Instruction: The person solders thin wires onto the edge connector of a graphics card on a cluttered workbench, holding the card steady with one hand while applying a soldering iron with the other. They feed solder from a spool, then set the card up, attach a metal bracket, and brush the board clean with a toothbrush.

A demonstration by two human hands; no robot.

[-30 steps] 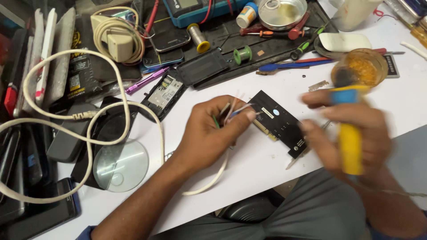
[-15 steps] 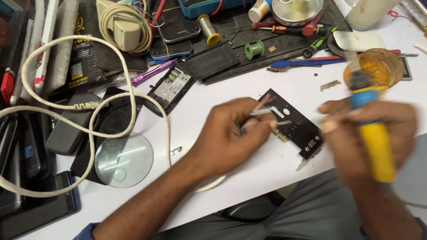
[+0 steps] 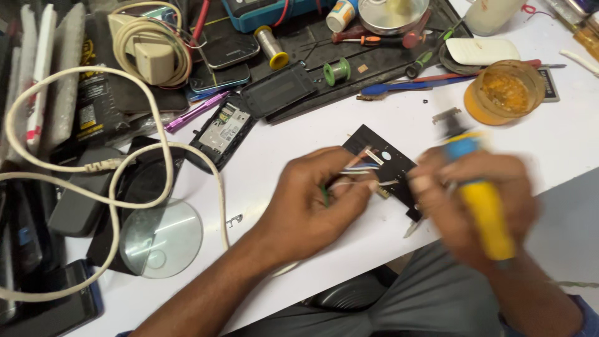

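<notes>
**A:** State the condition of each hand.

**B:** Left hand (image 3: 312, 200): fingers curled closed, pinching a bundle of thin coloured wires (image 3: 355, 170) between thumb and fingertips. The wire ends lie against the black circuit board (image 3: 388, 167). Right hand (image 3: 471, 200): closed in a fist around the yellow handle of a soldering iron (image 3: 477, 193) (blue collar, dark tip end pointing up and away from the person). This hand is motion-blurred; whether its fingers touch the board I cannot tell.

**A:** Location of the board?

**B:** Flat on the white table (image 3: 299, 134), between the two hands, near the front edge. An amber plastic tub (image 3: 504, 92) stands beyond the iron, well apart from the board.

**A:** Surrounding items?

**B:** An opened mobile phone (image 3: 222, 130) lies left of the board, beyond the left hand. A green solder spool (image 3: 337, 71) sits on the dark mat behind. A white cable (image 3: 150, 112) loops across the left side, passing beside a clear disc (image 3: 162, 237).
</notes>
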